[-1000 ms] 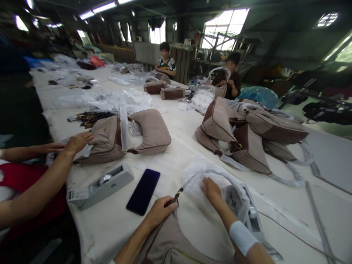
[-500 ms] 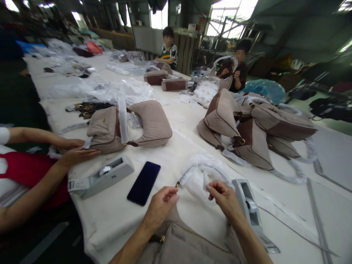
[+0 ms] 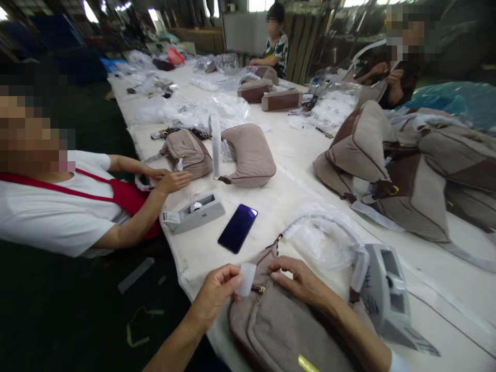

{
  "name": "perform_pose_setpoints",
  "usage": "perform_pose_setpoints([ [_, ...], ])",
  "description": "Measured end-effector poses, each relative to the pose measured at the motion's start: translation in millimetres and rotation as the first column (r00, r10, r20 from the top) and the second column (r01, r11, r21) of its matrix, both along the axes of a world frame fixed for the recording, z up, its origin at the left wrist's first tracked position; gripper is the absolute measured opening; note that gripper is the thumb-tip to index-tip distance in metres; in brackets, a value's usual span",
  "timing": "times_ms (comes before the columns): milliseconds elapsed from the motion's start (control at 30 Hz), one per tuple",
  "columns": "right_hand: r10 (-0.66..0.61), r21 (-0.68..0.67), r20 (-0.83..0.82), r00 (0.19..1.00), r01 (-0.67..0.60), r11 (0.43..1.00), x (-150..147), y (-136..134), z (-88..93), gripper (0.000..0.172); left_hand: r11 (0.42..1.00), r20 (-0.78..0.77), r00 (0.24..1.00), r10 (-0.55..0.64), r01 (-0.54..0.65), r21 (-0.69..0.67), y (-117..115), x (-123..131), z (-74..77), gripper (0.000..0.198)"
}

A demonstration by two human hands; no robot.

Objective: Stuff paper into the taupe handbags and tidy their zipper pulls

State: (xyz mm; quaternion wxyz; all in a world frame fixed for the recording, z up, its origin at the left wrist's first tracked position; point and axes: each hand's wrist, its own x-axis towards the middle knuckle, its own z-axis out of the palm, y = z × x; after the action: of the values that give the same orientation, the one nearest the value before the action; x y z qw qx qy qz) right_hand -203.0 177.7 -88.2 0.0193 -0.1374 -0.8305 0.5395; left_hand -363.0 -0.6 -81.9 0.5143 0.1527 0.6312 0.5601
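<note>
My left hand (image 3: pixel 217 294) pinches a small whitish, see-through piece of sheet (image 3: pixel 247 280) between thumb and fingers, above the left end of a taupe corduroy handbag (image 3: pixel 287 320). Over the bag's upper part, close to the zip, is my right hand (image 3: pixel 300 281); its thumb and fingers are apart and I see nothing in them. The bag lies in front of me with brass-coloured zip hardware and a yellow tag on its front. Its strap (image 3: pixel 329 217), wrapped in white, arches away on the table. Part of the bag is hidden by my right forearm.
A grey tape dispenser (image 3: pixel 383 289) stands right of the bag, another tape dispenser (image 3: pixel 199 213) at the left. Between them lies a phone (image 3: pixel 237 228). More handbags are piled at right (image 3: pixel 411 186). A co-worker in a red apron (image 3: pixel 129 196) handles a bag at left.
The view has swung left and shows more of the handbag. My left hand now holds the whitish piece. My right hand has moved from beside the wrapped strap to over the bag.
</note>
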Motion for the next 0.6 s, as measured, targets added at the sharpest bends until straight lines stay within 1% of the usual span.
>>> perform_pose_setpoints([
  [67, 0.099, 0.082, 0.0, 0.995, -0.099, 0.992, -15.7, -12.1, 5.2, 0.016, 0.999, -0.038, 0.999, 0.016, -0.017, -0.035, -18.3, 1.2, -4.6, 0.024],
  [100, 0.134, 0.12, 0.026, 0.991, -0.136, 0.983, -22.6, -19.0, 7.5, 0.01, 0.998, -0.053, 0.998, 0.025, -0.027, -0.048, -25.4, 1.6, -6.1, 0.024],
  [133, 0.147, 0.153, 0.062, 0.987, -0.155, 0.976, -28.1, -25.8, 8.9, 0.006, 0.998, -0.071, 0.997, 0.026, -0.03, -0.056, -31.1, 1.5, -7.1, 0.024],
  [167, 0.143, 0.175, 0.095, 0.985, -0.158, 0.972, -31.7, -31.8, 9.1, 0.005, 0.998, -0.096, 0.995, 0.014, -0.02, -0.063, -35.7, 0.7, -7.5, 0.024],
  [267, 0.07, 0.168, 0.112, 0.991, -0.088, 0.982, -31.1, -43.5, 2.8, 0.006, 0.993, -0.248, 0.966, -0.078, 0.053, -0.104, -45.1, -5.6, -6.9, 0.019],
  [333, 0.022, 0.123, 0.069, 0.997, -0.03, 0.992, -24.8, -46.9, -4.0, 0.006, 0.983, -0.345, 0.926, -0.155, 0.108, -0.151, -49.3, -11.8, -6.1, 0.016],
  [400, -0.019, 0.094, 0.038, 0.999, 0.015, 0.995, -18.4, -49.2, -9.0, 0.008, 0.968, -0.401, 0.888, -0.223, 0.153, -0.2, -52.0, -17.9, -5.4, 0.015],
  [500, -0.031, 0.102, 0.041, 0.999, 0.027, 0.994, -14.3, -52.0, -10.0, 0.009, 0.944, -0.462, 0.83, -0.313, 0.22, -0.245, -51.9, -24.4, -3.2, 0.014],
  [600, -0.008, 0.121, 0.065, 0.998, 0.0, 0.993, -16.5, -53.3, -5.9, 0.01, 0.919, -0.533, 0.749, -0.393, 0.3, -0.256, -46.7, -26.8, 2.5, 0.013],
])
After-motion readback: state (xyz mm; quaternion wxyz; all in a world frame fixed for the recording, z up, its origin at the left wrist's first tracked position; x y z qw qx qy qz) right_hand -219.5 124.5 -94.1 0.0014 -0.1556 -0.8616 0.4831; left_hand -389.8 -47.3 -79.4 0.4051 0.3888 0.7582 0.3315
